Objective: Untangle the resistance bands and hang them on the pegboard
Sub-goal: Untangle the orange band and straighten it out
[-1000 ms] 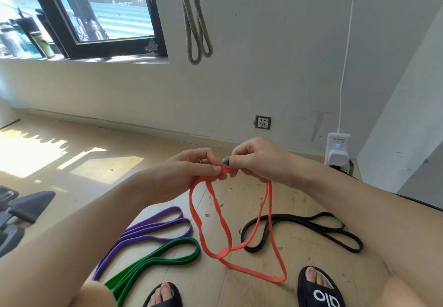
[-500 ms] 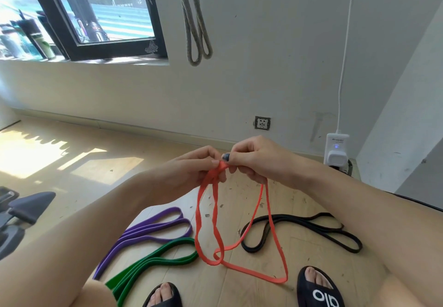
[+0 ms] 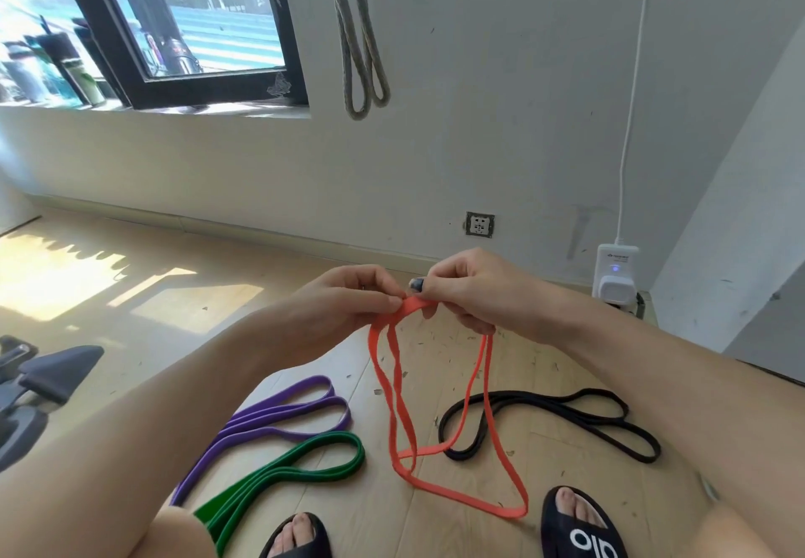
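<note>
Orange band (image 3: 394, 387) drawn narrower between frames.
Left hand (image 3: 344, 309) and right hand (image 3: 475, 296) pinched its top, close together; loops hung twisted to the floor (image 3: 130, 296); untangling unfinished; nothing hung yet.

Green band (image 3: 283, 475) and grey band (image 3: 359, 34) cut by edges

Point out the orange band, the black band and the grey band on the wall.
orange band (image 3: 505, 507), head view, lowest stretch near the floor.
black band (image 3: 610, 422), head view, strands lying on the floor.
grey band (image 3: 348, 56), head view, left hanging loop.
</note>
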Available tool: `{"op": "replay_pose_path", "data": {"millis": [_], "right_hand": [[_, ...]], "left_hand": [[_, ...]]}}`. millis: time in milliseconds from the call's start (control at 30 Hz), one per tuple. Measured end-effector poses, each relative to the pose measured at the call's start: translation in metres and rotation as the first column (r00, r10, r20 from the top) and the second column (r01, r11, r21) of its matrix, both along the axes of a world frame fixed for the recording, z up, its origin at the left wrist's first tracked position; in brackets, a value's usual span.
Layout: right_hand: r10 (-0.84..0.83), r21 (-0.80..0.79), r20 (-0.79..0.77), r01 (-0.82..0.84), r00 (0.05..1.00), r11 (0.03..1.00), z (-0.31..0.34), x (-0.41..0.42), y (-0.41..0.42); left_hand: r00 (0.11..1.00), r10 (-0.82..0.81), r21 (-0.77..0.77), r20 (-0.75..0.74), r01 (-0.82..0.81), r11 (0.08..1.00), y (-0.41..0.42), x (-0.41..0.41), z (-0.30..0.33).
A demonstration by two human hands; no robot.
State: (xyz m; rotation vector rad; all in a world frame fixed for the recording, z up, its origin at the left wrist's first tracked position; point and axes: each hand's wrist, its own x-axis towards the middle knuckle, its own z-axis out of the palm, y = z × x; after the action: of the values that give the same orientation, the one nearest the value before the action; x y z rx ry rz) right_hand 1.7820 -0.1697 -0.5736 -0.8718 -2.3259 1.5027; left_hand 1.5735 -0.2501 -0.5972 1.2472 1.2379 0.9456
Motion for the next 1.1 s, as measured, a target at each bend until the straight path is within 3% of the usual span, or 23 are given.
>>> {"op": "replay_pose_path", "data": {"millis": [233, 500, 733, 1100], "right_hand": [[-0.060, -0.028, -0.084, 0.058, 0.995, 0.998, -0.0016, -0.0006, 0.0073], [0.011, 0.059, 0.100, -0.017, 0.995, 0.998, -0.0027, 0.0008, 0.0025], [0.003, 0.086, 0.025, -0.005, 1.000, 0.996, -0.0019, 0.0004, 0.0030], [0.008, 0.132, 0.094, -0.021, 0.996, 0.991, -0.0048, -0.0015, 0.0025]], "left_hand": [[0.997, -0.071, -0.072, 0.011, 0.072, 0.995, -0.0016, 0.0011, 0.0000], [0.992, -0.042, -0.031, -0.118, 0.038, 0.999, -0.0046, 0.0024, 0.0028], [0.997, 0.011, 0.019, -0.078, -0.010, 1.000, -0.0048, 0.0065, 0.0067], [0.990, 0.054, 0.029, -0.132, -0.051, 0.998, -0.0038, 0.0049, 0.0033]]}}
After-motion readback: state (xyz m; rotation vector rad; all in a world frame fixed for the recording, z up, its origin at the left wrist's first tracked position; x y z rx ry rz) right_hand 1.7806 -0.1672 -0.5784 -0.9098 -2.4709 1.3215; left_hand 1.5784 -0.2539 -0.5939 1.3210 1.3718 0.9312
